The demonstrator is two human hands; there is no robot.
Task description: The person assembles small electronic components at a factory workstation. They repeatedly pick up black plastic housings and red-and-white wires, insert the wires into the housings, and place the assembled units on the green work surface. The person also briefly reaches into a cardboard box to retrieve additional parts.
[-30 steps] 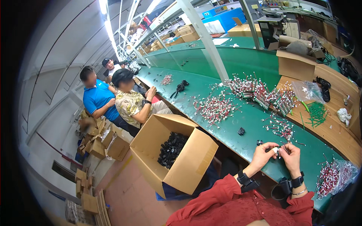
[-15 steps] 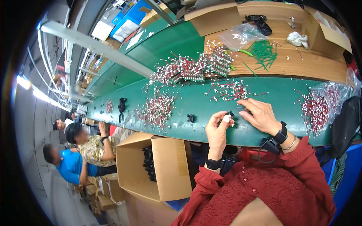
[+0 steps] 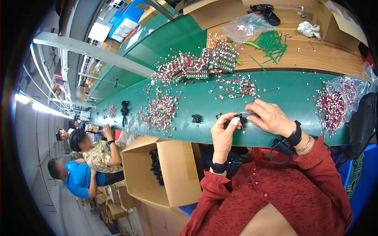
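Note:
My left hand [image 3: 223,133] pinches a small black part [image 3: 237,117] between thumb and fingertips, with a white covering on one fingertip. A short red wire hangs below that part. Coming in from the right, my right hand [image 3: 272,117] is closed on a slim grey tool [image 3: 246,113] that looks like tweezers, its tip meeting the black part. Just beyond both hands lies a loose group of red wires with white connectors [image 3: 236,86]. To the left of my left hand sits a small cluster of black parts [image 3: 196,118].
A bigger heap of red wires [image 3: 160,112] lies to the left, behind it wired green circuit boards [image 3: 189,67]. Another wire heap [image 3: 330,112] spills from a plastic bag at right. Green strips [image 3: 271,46] lie on the wooden board. An open cardboard box [image 3: 179,173] stands below the table edge.
My right hand has come closer to my left, bringing the grey tool against the black part. A red wire now shows below it. The view has shifted slightly.

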